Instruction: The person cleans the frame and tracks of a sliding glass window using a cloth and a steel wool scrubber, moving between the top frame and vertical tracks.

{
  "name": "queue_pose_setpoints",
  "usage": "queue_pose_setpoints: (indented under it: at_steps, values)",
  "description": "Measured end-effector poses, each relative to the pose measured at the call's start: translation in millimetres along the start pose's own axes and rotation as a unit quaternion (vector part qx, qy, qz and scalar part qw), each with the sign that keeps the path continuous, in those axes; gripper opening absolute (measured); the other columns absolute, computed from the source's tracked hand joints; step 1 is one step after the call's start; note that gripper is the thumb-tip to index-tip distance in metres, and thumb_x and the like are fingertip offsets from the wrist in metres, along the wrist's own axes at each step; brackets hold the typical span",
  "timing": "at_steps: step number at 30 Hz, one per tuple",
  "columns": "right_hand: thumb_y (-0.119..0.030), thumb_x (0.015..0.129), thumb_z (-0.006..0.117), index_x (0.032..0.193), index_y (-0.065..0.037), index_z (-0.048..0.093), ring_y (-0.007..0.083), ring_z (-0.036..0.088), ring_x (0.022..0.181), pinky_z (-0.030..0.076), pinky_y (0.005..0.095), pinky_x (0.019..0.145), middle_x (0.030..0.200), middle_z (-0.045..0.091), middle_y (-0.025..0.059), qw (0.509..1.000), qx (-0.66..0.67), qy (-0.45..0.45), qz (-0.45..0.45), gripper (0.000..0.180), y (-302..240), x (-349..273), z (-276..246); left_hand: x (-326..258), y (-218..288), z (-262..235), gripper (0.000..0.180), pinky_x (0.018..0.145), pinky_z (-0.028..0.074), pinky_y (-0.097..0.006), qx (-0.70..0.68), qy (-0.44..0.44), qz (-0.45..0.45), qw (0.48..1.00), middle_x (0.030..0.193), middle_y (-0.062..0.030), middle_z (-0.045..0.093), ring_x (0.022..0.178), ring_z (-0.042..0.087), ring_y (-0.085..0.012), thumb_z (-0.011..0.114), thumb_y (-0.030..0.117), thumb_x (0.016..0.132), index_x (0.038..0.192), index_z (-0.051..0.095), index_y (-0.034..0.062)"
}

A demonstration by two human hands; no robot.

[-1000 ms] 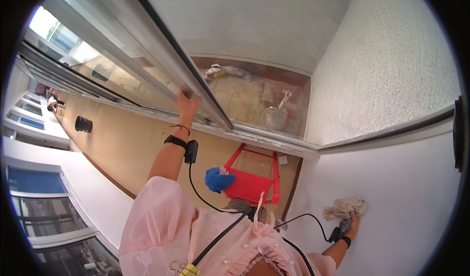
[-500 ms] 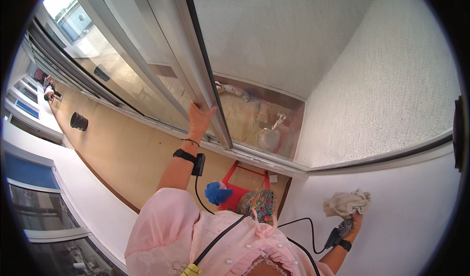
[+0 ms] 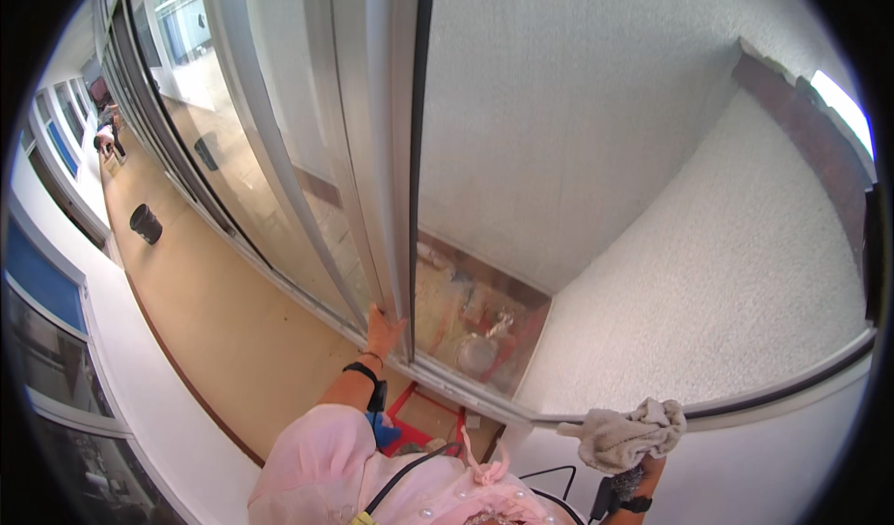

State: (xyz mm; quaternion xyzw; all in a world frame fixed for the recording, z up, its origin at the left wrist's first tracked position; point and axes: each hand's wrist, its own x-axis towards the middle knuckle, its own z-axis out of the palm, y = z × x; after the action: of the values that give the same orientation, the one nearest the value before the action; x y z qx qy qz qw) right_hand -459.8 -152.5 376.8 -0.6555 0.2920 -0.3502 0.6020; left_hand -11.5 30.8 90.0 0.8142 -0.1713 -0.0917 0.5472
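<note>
My left hand (image 3: pixel 383 328) grips the lower part of the window's metal frame (image 3: pixel 380 199), its thumb against the near side; some of its fingers are hidden behind the metal. A crumpled beige cloth (image 3: pixel 622 438) is bunched in my right hand (image 3: pixel 654 470), beside the lower window rail at the right. The cloth covers most of those fingers. Both wrists carry dark straps with small devices. The window glass (image 3: pixel 577 143) stretches above both hands, with a textured white wall behind it.
Below me stands a red stool (image 3: pixel 424 416), partly hidden by my pink clothing. A black bucket (image 3: pixel 145 224) is on the tan corridor floor (image 3: pixel 214 311) at left. Far off, a person (image 3: pixel 109 136) bends near the wall. Beyond the glass lies debris (image 3: pixel 478 353).
My view has tilted up and to the right. My right hand has raised the cloth from against the white wall to the window's lower rail. The left hand keeps its hold on the frame.
</note>
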Motion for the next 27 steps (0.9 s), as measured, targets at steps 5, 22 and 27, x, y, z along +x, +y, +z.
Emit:
queue_pose_setpoints:
  at_steps: [5,22,27]
  values:
    - [-0.018,0.069,0.067,0.117,-0.004,0.044,0.0213,0.049,0.101,0.038,0.0343,0.089,0.111,0.051,0.0075,0.998,0.011,-0.059,-0.036,0.055,-42.5,21.9,38.0,-12.7,30.6,-27.9,0.058,0.084,0.042,-0.038,0.094,-0.073,-0.077,0.99,0.109,-0.0216,0.052,0.103,0.05,-0.0327,0.069,0.011,0.064,0.112,0.041,-0.0035]
    - [-0.023,0.073,0.059,0.102,-0.003,0.051,0.0334,0.052,0.094,0.045,0.0406,0.076,0.107,0.05,0.0195,0.77,-0.405,0.149,-0.47,0.036,-140.0,124.0,204.9,-91.2,435.5,-105.6,0.081,0.091,0.036,-0.033,-0.305,-0.518,0.153,0.784,0.126,-0.0106,0.035,0.114,0.036,-0.0205,0.069,0.024,0.071,0.13,0.018,0.0039]
    - [-0.022,0.076,0.059,0.103,-0.004,0.051,0.0308,0.05,0.095,0.04,0.04,0.081,0.104,0.05,0.0152,0.823,-0.268,0.097,-0.491,0.034,-166.1,126.8,208.3,-71.0,441.2,-105.2,0.065,0.076,0.051,-0.034,-0.427,-0.438,0.162,0.774,0.122,-0.0115,0.039,0.107,0.046,-0.0221,0.05,-0.012,0.073,0.128,0.022,0.0071]
